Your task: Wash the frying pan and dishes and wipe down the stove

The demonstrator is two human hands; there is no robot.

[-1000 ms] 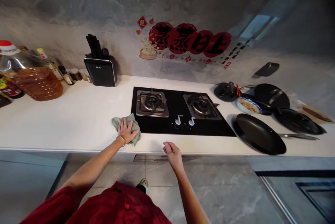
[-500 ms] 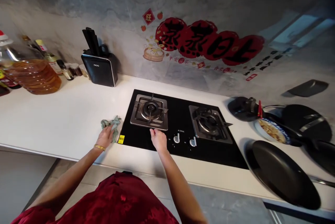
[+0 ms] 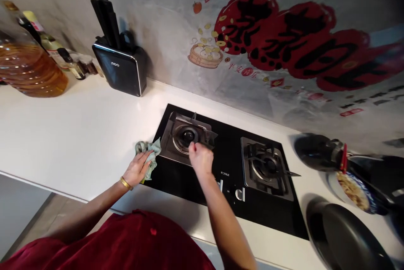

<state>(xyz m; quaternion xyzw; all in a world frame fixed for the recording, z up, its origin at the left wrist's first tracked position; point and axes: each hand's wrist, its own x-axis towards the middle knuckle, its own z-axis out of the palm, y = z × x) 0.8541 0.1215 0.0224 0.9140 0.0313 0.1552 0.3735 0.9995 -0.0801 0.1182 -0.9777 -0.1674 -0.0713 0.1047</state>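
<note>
In the head view, the main change is at the left burner [image 3: 186, 137] of the black gas hob [image 3: 268, 215]. The right hand [image 3: 200, 158], which lay at the burner's near edge half a second ago, has moved in over it, its fingers [image 3: 193, 148] curled down and seeming to pinch the steel grate [image 3: 206, 133]. The grate now looks skewed on the burner, though the hand hides part of it and I cannot tell whether it has left the hob. The left hand [image 3: 137, 169] has also moved right, its fingers closed around a bunched green cloth [image 3: 150, 154], which now sits at the hob's left edge, against the burner's steel surround. A gold bangle [image 3: 125, 183] circles that wrist, and a dark red sleeve [image 3: 110, 240] fills the near edge of the view. The white table [image 3: 63, 126] carries a knife block [image 3: 120, 70] at the far side and a large oil jug [image 3: 31, 68] to the far left. The right burner [image 3: 267, 167] stands apart from both hands, with a black pan [image 3: 347, 240] and a plate of food [image 3: 353, 192] further right.
</note>
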